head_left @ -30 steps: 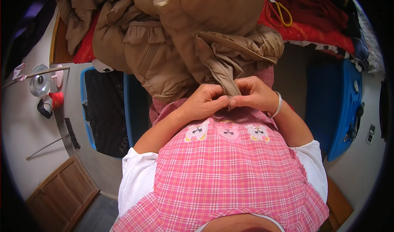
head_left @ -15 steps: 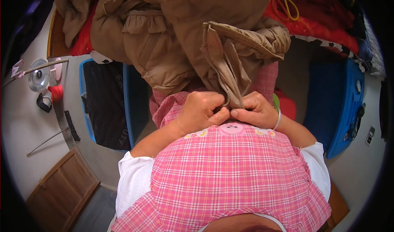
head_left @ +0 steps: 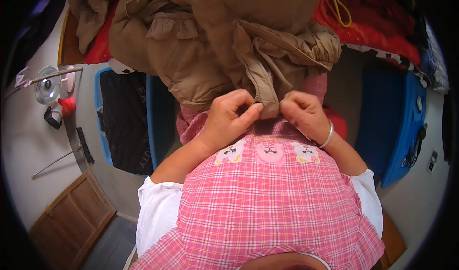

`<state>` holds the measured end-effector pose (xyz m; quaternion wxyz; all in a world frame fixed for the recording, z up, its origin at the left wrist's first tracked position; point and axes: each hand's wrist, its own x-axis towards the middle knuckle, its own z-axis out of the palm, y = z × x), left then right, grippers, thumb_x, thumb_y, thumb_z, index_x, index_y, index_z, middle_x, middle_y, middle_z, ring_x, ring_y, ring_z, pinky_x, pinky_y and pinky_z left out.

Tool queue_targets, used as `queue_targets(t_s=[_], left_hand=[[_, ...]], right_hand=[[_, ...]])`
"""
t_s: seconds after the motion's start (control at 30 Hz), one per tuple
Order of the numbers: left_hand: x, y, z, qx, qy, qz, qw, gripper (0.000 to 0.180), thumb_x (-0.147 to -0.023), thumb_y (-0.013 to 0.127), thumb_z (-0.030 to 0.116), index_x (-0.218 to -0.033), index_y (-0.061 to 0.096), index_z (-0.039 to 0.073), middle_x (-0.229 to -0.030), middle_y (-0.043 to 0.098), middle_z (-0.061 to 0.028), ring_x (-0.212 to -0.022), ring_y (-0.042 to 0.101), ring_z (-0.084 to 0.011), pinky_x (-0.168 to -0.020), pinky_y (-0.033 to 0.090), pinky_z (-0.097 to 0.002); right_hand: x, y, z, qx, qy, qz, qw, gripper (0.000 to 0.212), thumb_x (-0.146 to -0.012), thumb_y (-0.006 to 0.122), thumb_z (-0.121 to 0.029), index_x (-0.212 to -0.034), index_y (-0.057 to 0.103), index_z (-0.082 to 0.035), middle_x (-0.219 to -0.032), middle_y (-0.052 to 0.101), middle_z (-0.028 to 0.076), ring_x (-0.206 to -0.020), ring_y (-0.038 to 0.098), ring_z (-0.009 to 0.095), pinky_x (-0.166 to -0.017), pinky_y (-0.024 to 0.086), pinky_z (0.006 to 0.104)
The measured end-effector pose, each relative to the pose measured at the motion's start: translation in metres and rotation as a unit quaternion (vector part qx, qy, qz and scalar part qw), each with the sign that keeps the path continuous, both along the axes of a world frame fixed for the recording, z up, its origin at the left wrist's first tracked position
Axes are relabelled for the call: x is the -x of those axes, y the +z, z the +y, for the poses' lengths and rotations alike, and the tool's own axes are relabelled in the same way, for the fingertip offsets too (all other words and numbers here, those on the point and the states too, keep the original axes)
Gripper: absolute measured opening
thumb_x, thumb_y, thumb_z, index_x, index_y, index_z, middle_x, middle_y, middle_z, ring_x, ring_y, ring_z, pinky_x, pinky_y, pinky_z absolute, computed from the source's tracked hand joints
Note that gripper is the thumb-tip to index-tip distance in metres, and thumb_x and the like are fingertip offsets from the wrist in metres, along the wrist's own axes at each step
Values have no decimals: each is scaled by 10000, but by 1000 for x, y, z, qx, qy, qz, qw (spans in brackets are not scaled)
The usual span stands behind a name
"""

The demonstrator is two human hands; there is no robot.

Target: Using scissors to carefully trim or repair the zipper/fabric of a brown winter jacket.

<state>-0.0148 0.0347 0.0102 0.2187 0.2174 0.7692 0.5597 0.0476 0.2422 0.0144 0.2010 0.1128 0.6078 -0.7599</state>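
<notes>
Pinching the lower hem of a tan puffer jacket, both hands meet just above my chest. I see the left hand curled, thumb pressed onto the gathered edge, wrist bent inward. My right hand, with a silver bangle at the wrist, is clamped on the same hem from the other side, knuckles up. Beyond the hands the jacket hangs bunched. Below them lies my pink checked apron. Left of the hands sits a blue bin.

bed: red cover, at the top of view
on the bed: tan padded jacket, yellow cord loop
floor: two blue bins
</notes>
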Motion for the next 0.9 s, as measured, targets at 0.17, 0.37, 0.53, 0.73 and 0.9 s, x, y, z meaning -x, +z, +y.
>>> queue_targets(t_s=[0.17,0.37,0.53,0.73,0.9], left_hand=[[-4,-7,-4,-36,42,-129,990,58,-849,589,55,-853,554,8,-738,589,1,-685,551,-48,-621,448,-190],[-7,-7,6,-177,49,-289,939,141,-894,528,46,-1008,578,-19,-875,610,-20,-790,567,-55,-713,468,-195],[-11,-15,8,-152,22,-269,951,225,-906,467,20,-1094,573,-44,-960,628,-78,-890,586,-99,-790,484,-232],[-5,-23,9,-181,25,-359,915,209,-923,472,67,-1095,553,-21,-951,636,-70,-841,596,-97,-754,488,-222],[-3,-21,13,-150,24,-334,930,198,-893,553,79,-1071,555,-9,-927,637,-72,-816,598,-97,-725,486,-224]], right_hand=[[6,24,0,-118,55,226,965,114,-852,578,-65,-906,635,18,-776,614,60,-642,557,79,-573,434,203],[9,2,-17,-114,31,99,988,179,-824,625,-124,-935,636,16,-757,648,75,-662,617,114,-563,494,261],[16,-3,-14,-265,61,129,954,199,-800,660,-154,-900,628,15,-716,656,65,-637,614,104,-563,487,250],[14,-25,-4,-70,0,24,997,214,-828,661,-190,-880,632,15,-735,637,27,-649,577,76,-588,462,213],[11,-24,-3,22,-13,-11,1000,192,-860,631,-187,-903,644,-1,-741,620,18,-628,523,53,-582,434,186]])
